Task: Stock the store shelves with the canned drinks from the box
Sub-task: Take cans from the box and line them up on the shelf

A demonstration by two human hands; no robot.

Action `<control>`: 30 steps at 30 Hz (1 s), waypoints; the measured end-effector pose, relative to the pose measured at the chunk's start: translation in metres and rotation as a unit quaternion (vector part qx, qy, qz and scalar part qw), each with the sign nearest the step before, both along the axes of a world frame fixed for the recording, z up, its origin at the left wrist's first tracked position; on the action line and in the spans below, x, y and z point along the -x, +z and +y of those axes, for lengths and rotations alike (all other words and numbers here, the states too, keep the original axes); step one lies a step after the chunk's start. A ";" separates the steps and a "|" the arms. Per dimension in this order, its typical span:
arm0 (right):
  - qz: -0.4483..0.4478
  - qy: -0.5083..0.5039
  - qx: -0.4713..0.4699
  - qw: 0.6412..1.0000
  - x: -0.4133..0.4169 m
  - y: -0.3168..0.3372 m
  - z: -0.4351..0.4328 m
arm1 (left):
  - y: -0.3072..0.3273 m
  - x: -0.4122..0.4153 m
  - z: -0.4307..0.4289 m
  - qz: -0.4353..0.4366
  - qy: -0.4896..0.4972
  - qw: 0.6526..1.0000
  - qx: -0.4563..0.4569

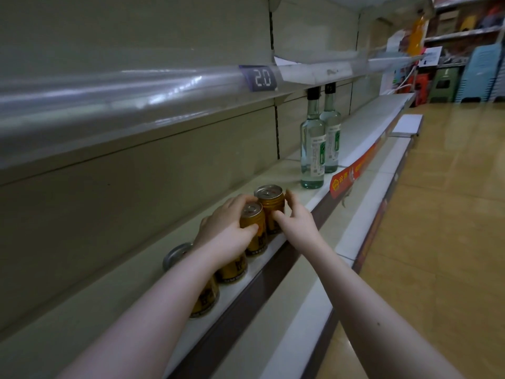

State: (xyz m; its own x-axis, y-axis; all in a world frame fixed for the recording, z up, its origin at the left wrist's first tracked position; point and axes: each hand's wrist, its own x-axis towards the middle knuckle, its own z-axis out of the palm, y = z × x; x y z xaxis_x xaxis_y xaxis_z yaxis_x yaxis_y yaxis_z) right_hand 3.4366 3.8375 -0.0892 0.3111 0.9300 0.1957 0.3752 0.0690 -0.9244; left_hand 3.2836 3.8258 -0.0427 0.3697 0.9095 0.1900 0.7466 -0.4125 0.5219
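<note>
Both forearms reach in over the shelf (300,170). Left hand (229,228) wraps around a gold can (252,228) standing in a row along the shelf's front edge; right hand (296,217) cups the farthest can (270,206), fingers curled (thumb against its side). Two glass bottles (314,149) stand beyond.

Glossy gold metal drink cans (254,228) with dull silver lids stand on a smooth, matt painted shelf (131,272); beyond, clear glass bottles (313,149) with paper labels; polished, reflective floor (448,214).
</note>
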 end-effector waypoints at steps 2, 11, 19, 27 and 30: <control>0.004 0.013 -0.027 1.000 0.000 0.003 -0.009 | 0.001 0.002 -0.002 -0.077 0.003 0.997 0.002; 0.066 0.039 -0.136 0.988 0.014 0.017 -0.057 | 0.010 0.010 -0.044 -0.207 -0.069 0.969 -0.119; 0.150 0.070 -0.270 0.948 0.052 0.034 -0.127 | 0.024 0.017 -0.102 -0.371 -0.156 0.910 -0.101; 0.203 -0.016 -0.255 0.945 0.067 0.104 -0.226 | 0.063 0.004 -0.197 -0.455 -0.171 0.873 0.027; 0.195 -0.060 -0.251 0.946 0.062 0.144 -0.265 | 0.103 0.000 -0.229 -0.499 -0.114 0.854 0.092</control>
